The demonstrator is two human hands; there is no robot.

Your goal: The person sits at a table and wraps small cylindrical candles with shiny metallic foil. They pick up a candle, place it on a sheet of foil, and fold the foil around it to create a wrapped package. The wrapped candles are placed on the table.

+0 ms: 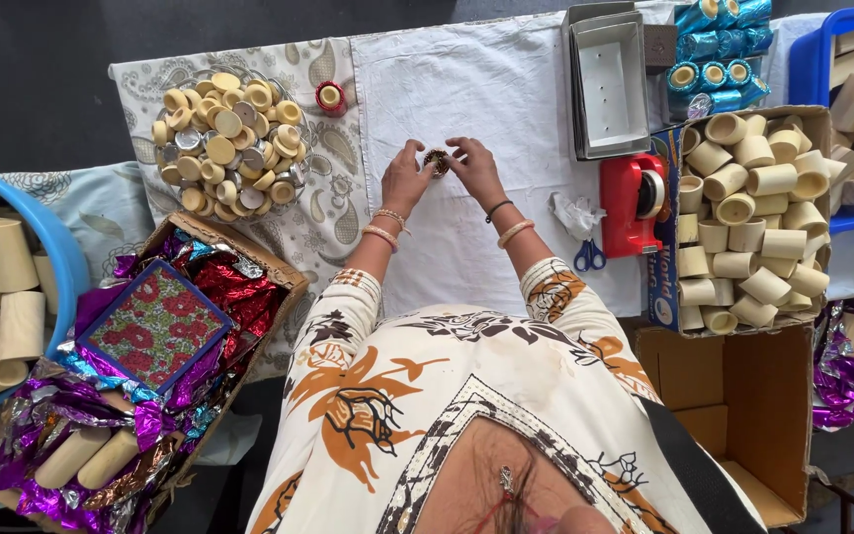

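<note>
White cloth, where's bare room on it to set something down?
White cloth: bare above the hands, between the round tray and metal trays; also bare beside the right forearm. Crowded right by tape dispenser and scissors.

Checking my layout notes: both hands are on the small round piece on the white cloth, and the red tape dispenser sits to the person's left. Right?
Not quite. In the head view the red tape dispenser sits to the person's right. Both hands, left hand and right hand, are on the small round piece on the white cloth.

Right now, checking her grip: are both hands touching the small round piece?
Touching: the head view shows left hand and right hand fingertips pinching the small round piece.
</note>
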